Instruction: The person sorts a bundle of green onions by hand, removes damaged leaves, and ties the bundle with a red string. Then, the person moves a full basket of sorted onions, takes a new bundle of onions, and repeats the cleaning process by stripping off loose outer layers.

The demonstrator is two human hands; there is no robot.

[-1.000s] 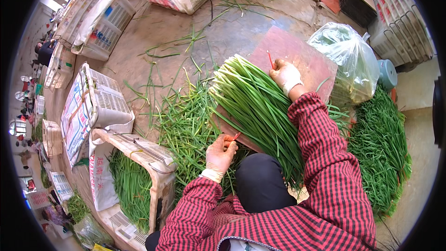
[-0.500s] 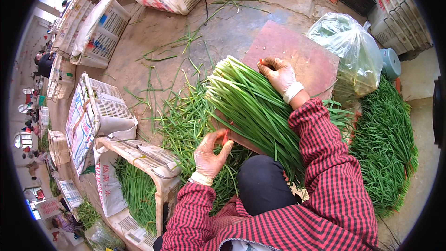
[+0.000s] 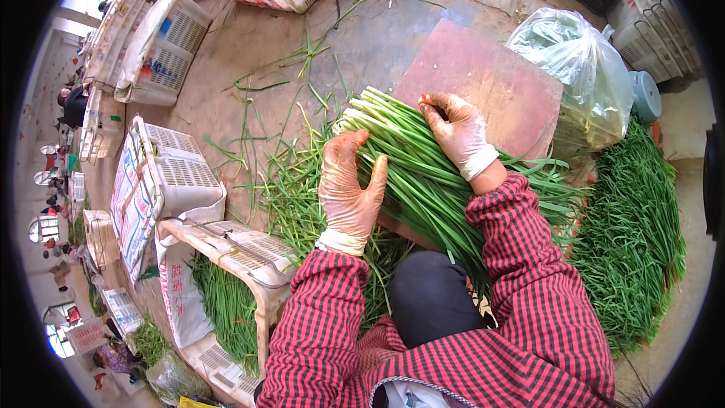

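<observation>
A thick bunch of green chives [image 3: 411, 147] with pale stem ends lies slantwise across my lap and the edge of a reddish board [image 3: 483, 79]. At the pale end's near side is my gloved left hand [image 3: 349, 181], its thumb spread away from the fingers, whose tips touch or nearly touch the stems. Over the far side of the bunch, my gloved right hand [image 3: 457, 132] pinches a small bit of red band at its fingertips. The rest of that band cannot be made out under or around the stems.
Loose chives [image 3: 287, 189] litter the floor on the left. A crate of chives [image 3: 226, 310] stands near left, more white crates [image 3: 177, 159] beyond it. To the right are a clear plastic bag [image 3: 578, 75], a blue tub [image 3: 644, 96] and a long pile of chives [image 3: 627, 242].
My left hand has moved up and forward from below the bunch to its pale end and spread its fingers; the red band it pinched no longer shows there. My right hand stays nearly in place.
</observation>
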